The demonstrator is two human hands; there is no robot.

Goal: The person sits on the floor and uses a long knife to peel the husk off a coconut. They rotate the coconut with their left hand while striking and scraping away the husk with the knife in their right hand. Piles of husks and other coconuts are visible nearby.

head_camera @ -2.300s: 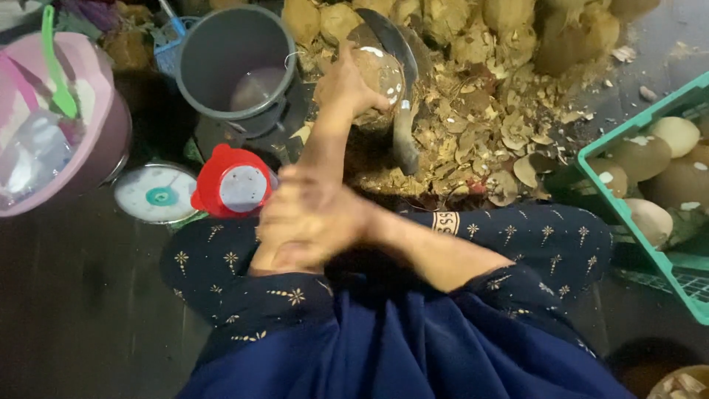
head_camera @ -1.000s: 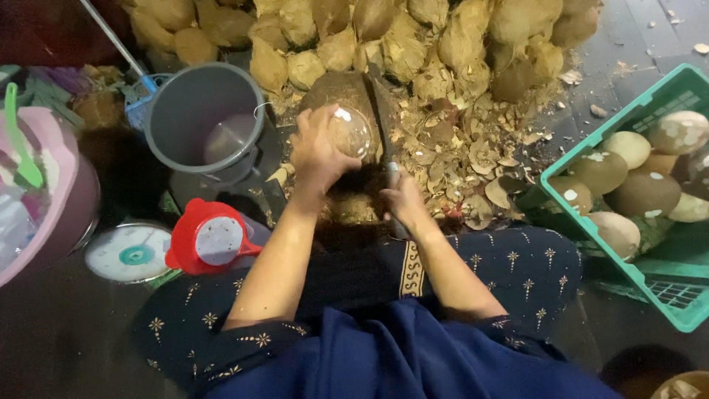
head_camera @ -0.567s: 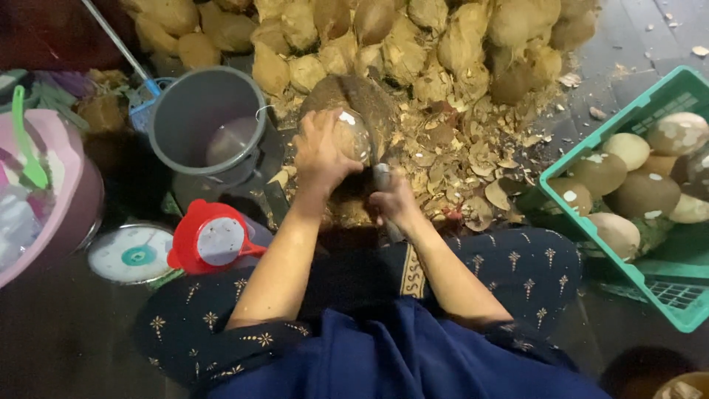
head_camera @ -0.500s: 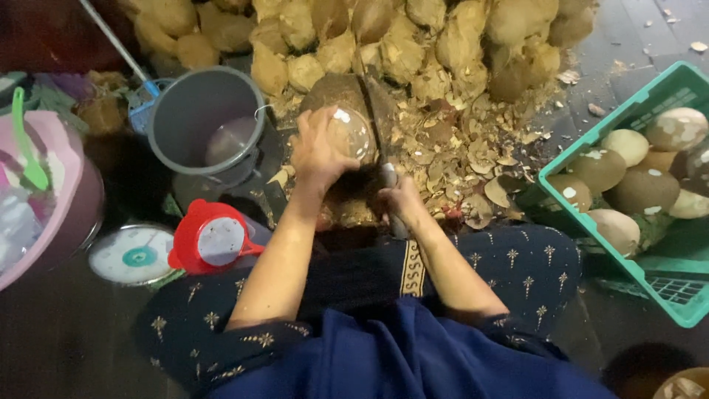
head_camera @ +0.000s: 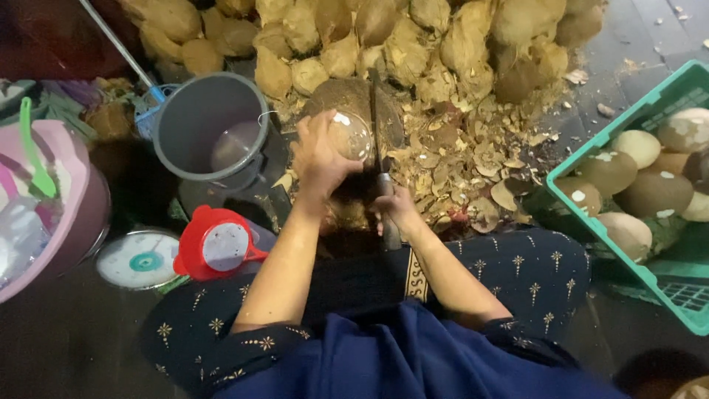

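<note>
**Coconut and knife over the block**

The left hand (head_camera: pixel 319 157) is wrapped around a round coconut (head_camera: pixel 349 136). The fingers are closed on it and hold it in the middle of the scene, on top of a brown wood block (head_camera: pixel 354 103). The right hand (head_camera: pixel 395 209) is shut tight on the handle of a big knife (head_camera: pixel 378 140). The blade points far, away from the person, and it sits just to the right of the coconut, very close to it.

A heap of husky coconuts (head_camera: pixel 413 37) lies at the far side. Bits of brown shell (head_camera: pixel 473 159) cover the floor to the right of the block. A grey bucket (head_camera: pixel 210 133) stands to the left of the left hand. Nearer, on the left, are a red jug (head_camera: pixel 218 247) and a round white scale (head_camera: pixel 136 260). A pink tub (head_camera: pixel 70 222) is at the far left edge. A green crate (head_camera: pixel 591 222) on the right holds peeled coconuts (head_camera: pixel 639 188)
</note>
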